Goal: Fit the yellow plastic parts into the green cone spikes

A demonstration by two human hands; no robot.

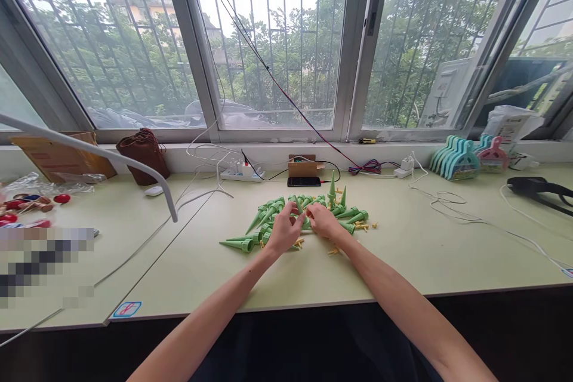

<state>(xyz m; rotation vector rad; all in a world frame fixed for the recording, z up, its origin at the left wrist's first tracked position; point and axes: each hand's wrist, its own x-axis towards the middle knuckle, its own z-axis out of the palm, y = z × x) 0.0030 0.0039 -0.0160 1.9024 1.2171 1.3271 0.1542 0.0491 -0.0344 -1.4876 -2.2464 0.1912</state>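
Observation:
A pile of green plastic watering spikes (242, 245), cone-shaped with ribbed collars, lies on the table in front of me. Small yellow valve pieces (362, 227) are scattered among and beside them. My left hand (285, 228) is closed around one green spike (299, 205), whose tip shows above the fingers. Close against it, my right hand (323, 221) has its fingers pinched together at the spike; what they grip is hidden. Behind my right hand, a green spike (332, 190) stands upright.
Behind the pile lie a black phone (304, 181) and a small cardboard box (302, 166). A power strip (242, 174) and cables are at the back. Teal hangers (455, 158) stand back right. A grey curved bar (152, 173) crosses the left; a brown pouch (142, 156) leans near the window.

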